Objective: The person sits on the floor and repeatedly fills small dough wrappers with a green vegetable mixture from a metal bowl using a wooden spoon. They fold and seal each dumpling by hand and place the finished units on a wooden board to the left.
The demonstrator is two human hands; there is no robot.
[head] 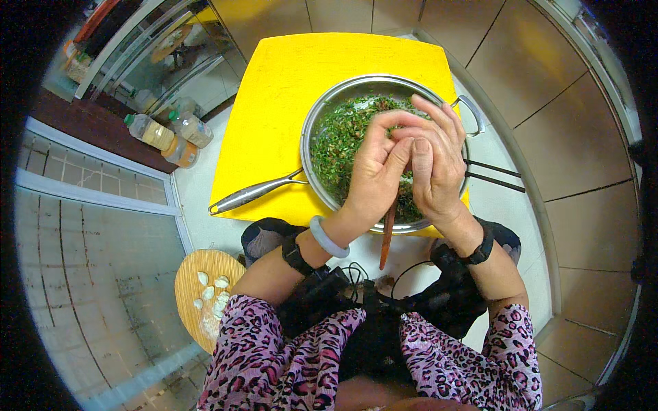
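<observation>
My left hand (pixel 378 172) and my right hand (pixel 439 159) meet above a steel pan (pixel 306 138). Their thumbs lie side by side and the fingers curl inward; whatever may be between them is hidden. Chopped green filling with brown bits (pixel 334 136) covers much of the pan's bottom. A reddish-brown wooden handle (pixel 386 244) sticks out over the near rim, its other end behind my hands. Two dark chopsticks (pixel 496 174) reach out past the right rim. Under the pan is a yellow-covered table (pixel 272 103).
Several white dumplings (pixel 208 293) rest on a round wooden board (pixel 186 287) at lower left. The pan's long handle (pixel 252 195) points left; a loop handle (pixel 475 115) projects right. Plastic bottles (pixel 154 131) stand by a cabinet. Tiled wall (pixel 581 144) bounds the right side.
</observation>
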